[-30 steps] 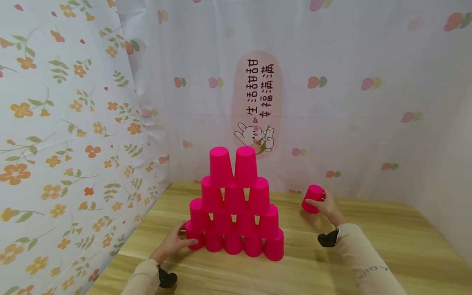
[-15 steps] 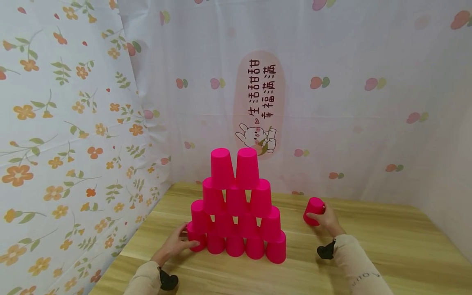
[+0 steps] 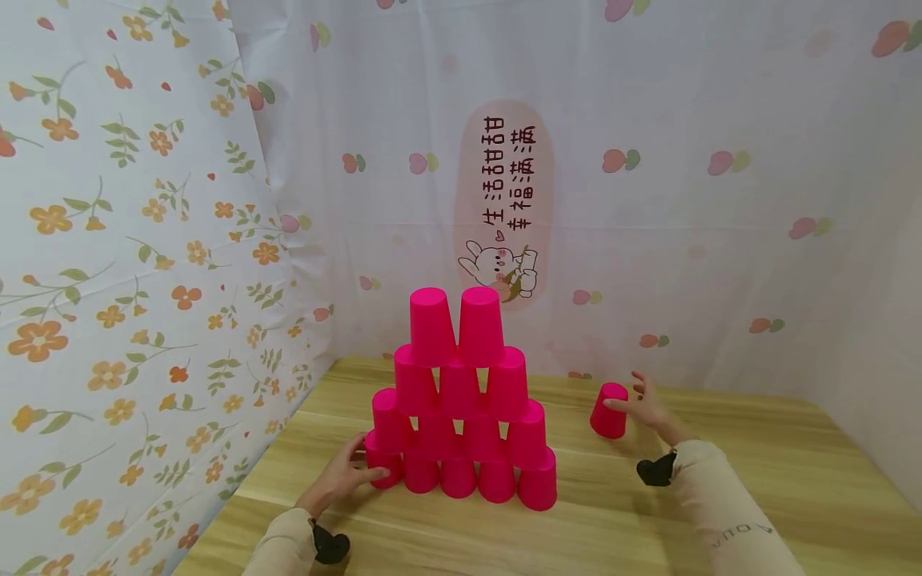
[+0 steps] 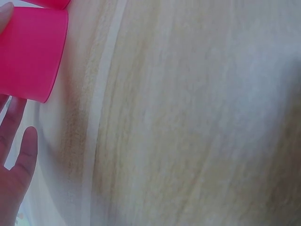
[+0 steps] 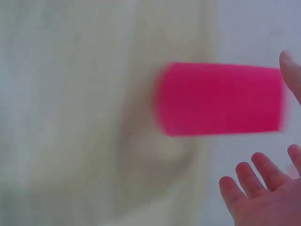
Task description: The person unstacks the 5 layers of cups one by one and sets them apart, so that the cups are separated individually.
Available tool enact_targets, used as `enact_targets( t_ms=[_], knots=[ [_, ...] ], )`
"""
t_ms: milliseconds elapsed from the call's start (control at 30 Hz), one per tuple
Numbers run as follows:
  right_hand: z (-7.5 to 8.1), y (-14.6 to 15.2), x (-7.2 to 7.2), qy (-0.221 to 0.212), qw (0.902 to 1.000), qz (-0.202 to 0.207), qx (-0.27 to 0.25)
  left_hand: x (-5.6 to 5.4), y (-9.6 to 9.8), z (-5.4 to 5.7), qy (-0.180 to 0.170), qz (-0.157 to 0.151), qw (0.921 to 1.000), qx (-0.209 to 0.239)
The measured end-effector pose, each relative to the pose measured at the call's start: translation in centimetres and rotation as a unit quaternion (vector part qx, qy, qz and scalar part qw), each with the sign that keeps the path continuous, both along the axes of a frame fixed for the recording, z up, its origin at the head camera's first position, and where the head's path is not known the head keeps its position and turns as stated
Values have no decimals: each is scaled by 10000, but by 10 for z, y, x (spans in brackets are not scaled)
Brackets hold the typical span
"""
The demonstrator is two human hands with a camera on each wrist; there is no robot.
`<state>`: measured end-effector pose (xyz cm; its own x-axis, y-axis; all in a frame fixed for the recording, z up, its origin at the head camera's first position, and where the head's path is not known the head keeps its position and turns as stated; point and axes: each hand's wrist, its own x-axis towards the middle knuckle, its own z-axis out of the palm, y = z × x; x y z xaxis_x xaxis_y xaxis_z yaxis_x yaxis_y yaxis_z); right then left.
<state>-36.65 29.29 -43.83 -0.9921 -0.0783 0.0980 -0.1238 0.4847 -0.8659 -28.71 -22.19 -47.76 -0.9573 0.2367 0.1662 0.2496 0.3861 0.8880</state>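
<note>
Pink cups stand upside down in a tiered pyramid (image 3: 458, 392) left of the table's middle, with two cups side by side at the top. My left hand (image 3: 342, 475) holds the bottom-left cup (image 3: 384, 466), thumb in front and fingers round its outer side; the left wrist view shows the thumb and fingers on opposite sides of this cup (image 4: 30, 52). Off to the right, a lone pink cup (image 3: 607, 422) stands upside down on the table. Beside it is my right hand (image 3: 650, 410), its fingers spread away from the cup and its thumb by the cup's upper side.
The wooden table (image 3: 432, 544) reaches back to a white patterned curtain (image 3: 684, 200) close behind the cups. Another curtain with orange flowers (image 3: 144, 280) hangs along the left side. A stretch of table lies between the pyramid and the lone cup.
The lone cup has come down onto the table at the right. My right hand has let go of it, its fingers opening and moving rightward. My left hand keeps its place.
</note>
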Motion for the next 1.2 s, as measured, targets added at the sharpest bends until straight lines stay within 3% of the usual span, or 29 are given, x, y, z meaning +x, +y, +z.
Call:
enact_targets(
  t_ms=[133, 367, 567, 733, 967, 1200],
  knots=[
    [54, 4, 4, -48, 9996, 178, 213, 2, 1, 4, 33, -6, 9999, 108],
    [144, -10, 11, 542, 9969, 475, 320, 2, -2, 3, -13, 76, 9999, 82],
    [196, -50, 22, 921, 9924, 745, 334, 3, -2, 2, -19, 43, 9999, 97],
    [211, -94, 35, 1062, 9833, 1462, -210, 4, -1, 2, -77, 9, 9998, 164],
    [203, -143, 49, 1108, 9573, 2549, -792, 2, 0, 1, -81, 3, 9999, 136],
    [193, -170, 53, 1009, 9529, 2760, -746, 1, 1, 1, -146, 34, 9997, 184]
  ],
)
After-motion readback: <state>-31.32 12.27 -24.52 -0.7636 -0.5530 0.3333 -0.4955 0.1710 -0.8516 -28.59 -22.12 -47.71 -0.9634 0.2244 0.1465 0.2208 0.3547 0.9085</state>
